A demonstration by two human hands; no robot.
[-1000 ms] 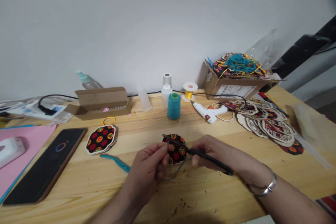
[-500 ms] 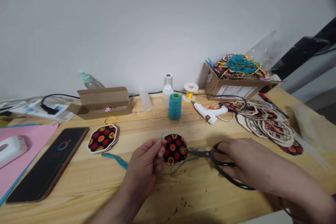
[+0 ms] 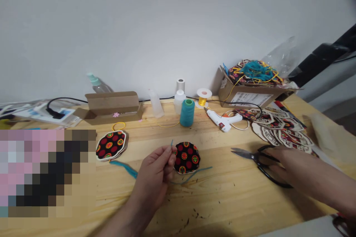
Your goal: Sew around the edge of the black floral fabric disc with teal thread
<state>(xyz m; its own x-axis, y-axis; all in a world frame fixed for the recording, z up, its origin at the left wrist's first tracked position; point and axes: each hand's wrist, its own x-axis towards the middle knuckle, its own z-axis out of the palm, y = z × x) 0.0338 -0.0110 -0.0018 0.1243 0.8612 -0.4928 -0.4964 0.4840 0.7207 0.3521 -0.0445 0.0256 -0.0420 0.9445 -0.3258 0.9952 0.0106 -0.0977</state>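
Observation:
My left hand [image 3: 157,166] is closed in a pinch on a teal thread [image 3: 198,170]. A short end of it sticks up above the fingertips, and a longer length runs out below to the right. Right beside those fingers is a round black patterned piece [image 3: 187,158] with red and orange flower shapes and a pale rim; whether the fingers also grip it I cannot tell. My right hand [image 3: 280,164] is closed round the black handles of a pair of scissors [image 3: 246,154], low over the table, with the blades pointing left.
A stack of patterned pieces [image 3: 110,145] with a teal tassel [image 3: 125,168] lies to the left. Behind stand a teal thread cone [image 3: 187,113], a yellow cord spool [image 3: 204,96] and a glue gun [image 3: 224,119]. A filled cardboard box [image 3: 244,94] and loose wooden pieces [image 3: 294,139] are at right.
My right hand has carried the scissors to the right, away from the patterned piece and thread. My left hand keeps its pinch in nearly the same place.

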